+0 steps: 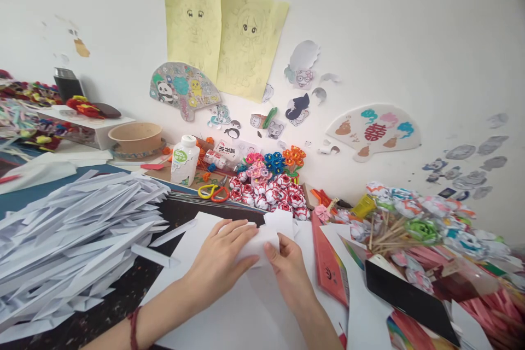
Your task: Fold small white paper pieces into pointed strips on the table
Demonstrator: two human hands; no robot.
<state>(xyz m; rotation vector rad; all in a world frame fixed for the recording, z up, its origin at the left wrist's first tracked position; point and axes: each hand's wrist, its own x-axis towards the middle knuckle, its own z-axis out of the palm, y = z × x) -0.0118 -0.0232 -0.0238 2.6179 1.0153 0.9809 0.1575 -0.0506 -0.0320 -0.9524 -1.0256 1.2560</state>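
Folding of white paper, judged as mid-stage for the piece in hand. Landmark for all positions: large, flat, plain white paper sheet [233, 311] on a dark, speckled tabletop [133, 290]. Shown just above the far part of the sheet: small, white, bent paper piece [264, 243] (number of layers too unclear to tell). Left hand [217, 257]: closed over the piece, with fingers extended along the top and thumb at the near side. Right hand [291, 270]: narrowed on the right end of the same piece, in a pinch of thumb and fingers.

Done, by appearance: large heap of long, narrow, folded white paper strips [82, 235], left of the sheet, with one loose strip [153, 255] at the sheet's left edge. Also complete in look: rounded red-and-white paper blossoms [266, 194], beyond the sheet. Left, as a judgement: the fold in hand, apparently short of a finished strip, and the plain sheet itself, without visible creases.

Beyond the sheet, to the left of the blossoms' side: scissors with yellow and orange handles [216, 188], apart from both hands, and white plastic bottle with green label [184, 161]. Right of the sheet: flat, black, rectangular device [410, 301], likewise untouched.
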